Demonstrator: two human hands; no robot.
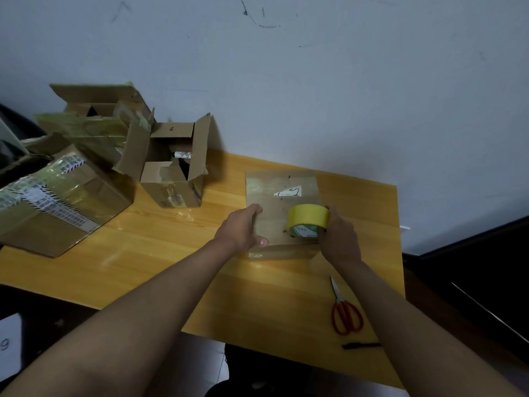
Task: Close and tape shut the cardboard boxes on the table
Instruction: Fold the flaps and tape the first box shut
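A closed brown cardboard box [282, 196] lies flat on the wooden table [160, 253], with a white torn label on its top. My left hand [243, 229] grips the box's left edge, thumb on the near corner. A yellow tape roll [307, 219] stands on the box's near right part, and my right hand [339, 234] holds it from the right side. An open small box [171, 164] with raised flaps stands at the back left of the table.
Red-handled scissors [345, 310] and a black pen [362, 345] lie near the table's front right edge. A large taped box [60, 202] and more opened boxes [100, 116] crowd the left. A wall runs behind the table.
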